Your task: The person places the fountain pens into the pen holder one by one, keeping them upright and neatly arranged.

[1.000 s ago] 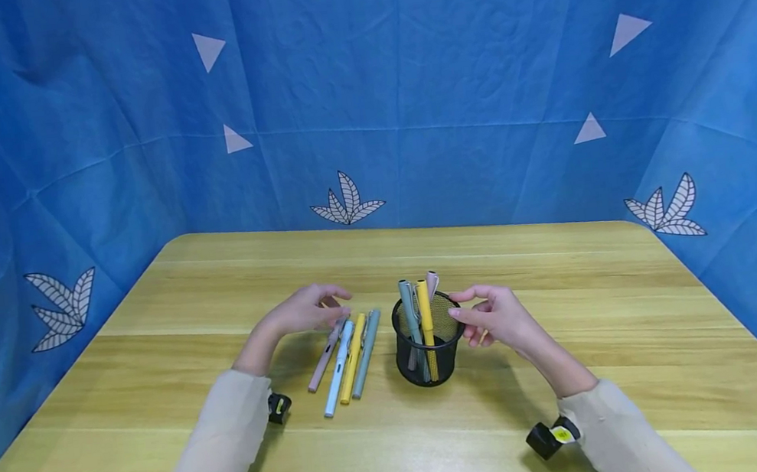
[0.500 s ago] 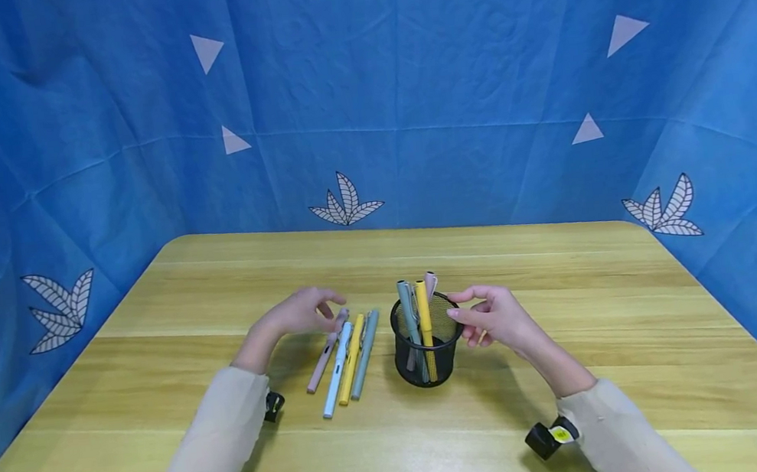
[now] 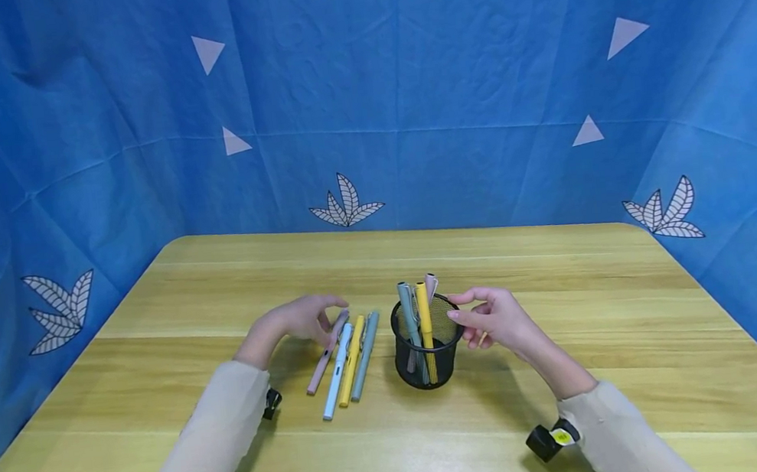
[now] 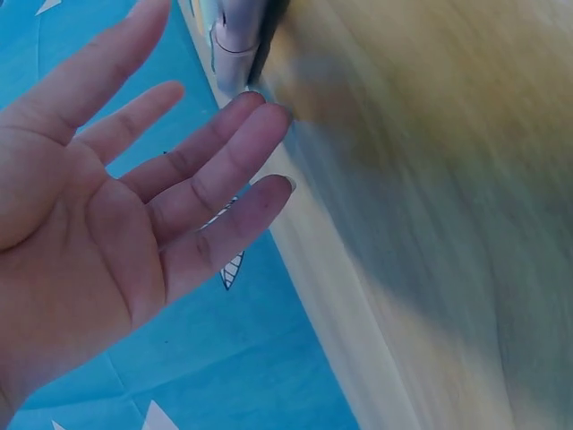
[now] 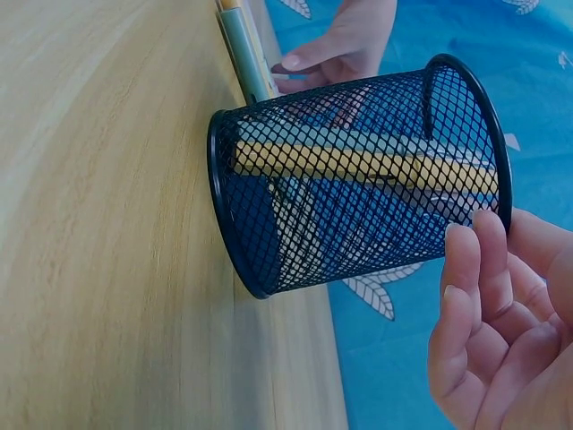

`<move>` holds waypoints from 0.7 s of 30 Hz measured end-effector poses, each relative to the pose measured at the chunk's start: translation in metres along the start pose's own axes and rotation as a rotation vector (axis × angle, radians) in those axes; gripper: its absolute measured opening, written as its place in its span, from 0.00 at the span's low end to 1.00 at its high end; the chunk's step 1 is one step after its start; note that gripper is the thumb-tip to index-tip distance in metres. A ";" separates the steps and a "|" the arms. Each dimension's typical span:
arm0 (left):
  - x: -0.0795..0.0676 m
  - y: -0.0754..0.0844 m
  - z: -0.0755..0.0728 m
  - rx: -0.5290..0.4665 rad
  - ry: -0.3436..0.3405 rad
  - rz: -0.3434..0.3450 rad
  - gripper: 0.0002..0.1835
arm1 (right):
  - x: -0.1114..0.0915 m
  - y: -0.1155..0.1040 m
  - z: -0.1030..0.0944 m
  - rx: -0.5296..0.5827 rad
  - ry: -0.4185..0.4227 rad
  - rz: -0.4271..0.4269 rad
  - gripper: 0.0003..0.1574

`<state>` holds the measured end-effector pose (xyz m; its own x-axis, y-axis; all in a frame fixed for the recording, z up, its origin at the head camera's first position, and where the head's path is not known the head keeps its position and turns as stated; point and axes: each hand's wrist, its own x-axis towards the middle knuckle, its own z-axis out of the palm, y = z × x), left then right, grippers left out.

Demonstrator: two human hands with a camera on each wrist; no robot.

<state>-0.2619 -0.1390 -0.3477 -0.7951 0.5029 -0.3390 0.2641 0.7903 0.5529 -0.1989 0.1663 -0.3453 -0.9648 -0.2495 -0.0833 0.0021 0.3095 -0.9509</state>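
The bare left hand (image 4: 107,210) spreads its slightly bent fingers (image 4: 219,170) near the end of a pale mauve cylindrical pen (image 4: 236,55); contact is unclear. The pale wooden worktop (image 4: 430,197) borders blue cloth (image 4: 260,358) printed with a black-veined white leaf (image 4: 232,271).

I pinch a round black wire-mesh cup (image 3: 444,357) (upright), lower centre; a slim mauve pen (image 3: 324,361) slants leftward of it.

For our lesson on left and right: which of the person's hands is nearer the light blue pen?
Left. The left hand is at the purple pen, close beside the light blue pen; the right hand is farther off, holding the black mesh cup by its rim.
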 end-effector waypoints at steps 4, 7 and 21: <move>0.003 -0.002 0.001 0.028 -0.014 -0.019 0.43 | 0.000 0.000 0.000 0.004 -0.003 0.000 0.24; 0.003 -0.003 0.000 0.048 -0.031 -0.018 0.46 | 0.000 0.000 -0.001 0.005 -0.002 0.001 0.24; 0.011 -0.003 0.001 -0.069 -0.153 -0.096 0.49 | 0.000 0.000 -0.001 0.008 -0.003 -0.003 0.25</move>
<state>-0.2714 -0.1358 -0.3540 -0.7212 0.4779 -0.5015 0.1492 0.8141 0.5613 -0.1988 0.1671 -0.3445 -0.9640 -0.2534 -0.0811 0.0011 0.3012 -0.9536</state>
